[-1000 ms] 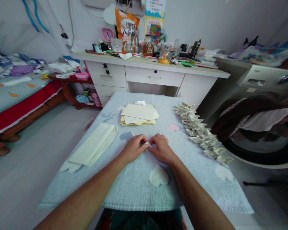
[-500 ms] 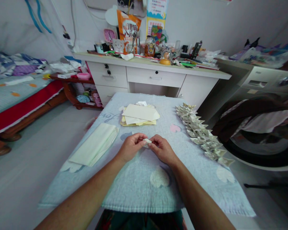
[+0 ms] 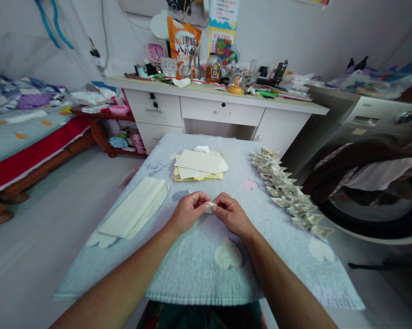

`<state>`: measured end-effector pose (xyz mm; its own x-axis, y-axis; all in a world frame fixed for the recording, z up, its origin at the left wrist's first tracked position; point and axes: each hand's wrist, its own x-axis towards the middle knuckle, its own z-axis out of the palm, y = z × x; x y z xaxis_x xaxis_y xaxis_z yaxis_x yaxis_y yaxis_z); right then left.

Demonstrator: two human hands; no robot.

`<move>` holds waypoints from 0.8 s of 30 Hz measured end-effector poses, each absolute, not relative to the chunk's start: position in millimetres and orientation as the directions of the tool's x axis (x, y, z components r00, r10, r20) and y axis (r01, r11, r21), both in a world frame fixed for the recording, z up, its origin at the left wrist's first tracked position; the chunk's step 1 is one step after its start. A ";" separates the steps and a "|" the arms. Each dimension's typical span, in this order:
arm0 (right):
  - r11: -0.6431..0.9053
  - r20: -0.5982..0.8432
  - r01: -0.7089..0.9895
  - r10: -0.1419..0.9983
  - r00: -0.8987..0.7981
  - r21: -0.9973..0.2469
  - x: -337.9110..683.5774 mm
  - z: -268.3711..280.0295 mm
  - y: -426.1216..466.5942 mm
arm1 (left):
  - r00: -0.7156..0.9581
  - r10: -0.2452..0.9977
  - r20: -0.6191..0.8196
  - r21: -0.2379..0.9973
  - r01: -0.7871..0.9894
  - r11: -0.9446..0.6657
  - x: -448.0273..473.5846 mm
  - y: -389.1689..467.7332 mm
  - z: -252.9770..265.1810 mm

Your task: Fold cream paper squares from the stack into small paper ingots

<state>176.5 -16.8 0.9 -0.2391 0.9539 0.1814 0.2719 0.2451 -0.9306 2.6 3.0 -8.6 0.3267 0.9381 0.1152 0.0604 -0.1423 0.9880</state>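
Note:
Between my two hands is a small folded piece of paper (image 3: 211,204), pale and mostly covered by fingers. My left hand (image 3: 188,211) pinches its left end with thumb and forefinger. The right end is pinched the same way by my right hand (image 3: 232,213). Beyond the hands lies a stack of cream and yellow paper sheets (image 3: 200,162). To the left rests a folded pale green sheet bundle (image 3: 135,208). Along the right side of the table stand rows of pointed folded paper pieces (image 3: 284,187), several of them, set close together.
A light blue patterned cloth (image 3: 192,269) covers the table. Behind it stands a white desk (image 3: 222,107) crowded with jars, a snack bag (image 3: 183,45) and a pink clock (image 3: 156,52). A washing machine (image 3: 373,123) is at right, a bed (image 3: 30,137) at left.
Both hands stay in nearly the same place, still pinching the small folded paper. The paper shows slightly less between the fingertips. The view has shifted very slightly.

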 end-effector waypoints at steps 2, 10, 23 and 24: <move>0.235 0.176 0.244 0.955 -0.239 -0.941 176.0 1.8 -17.0 | 0.327 0.937 0.123 0.987 0.063 -0.151 2.6 2.9 -8.6; 0.129 0.090 0.127 0.958 -0.272 -0.983 176.4 -0.5 -15.0 | 0.306 0.939 0.156 0.981 0.061 -0.183 1.0 2.7 -7.0; 0.005 -0.008 0.123 0.994 -0.111 -0.992 171.4 -3.9 -11.1 | 0.382 0.763 0.521 0.598 0.475 -0.646 2.2 -10.6 -0.4; 0.005 -0.008 0.120 0.994 -0.105 -0.993 170.9 -4.6 -11.0 | 0.395 0.752 0.527 0.578 0.482 -0.659 2.5 -10.8 -1.0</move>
<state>170.9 -11.0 -4.6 -0.1055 0.9944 -0.0082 0.1200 0.0045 -0.9928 2.5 -10.8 -1.0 0.3954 0.7520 0.5274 0.4823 -0.6586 0.5776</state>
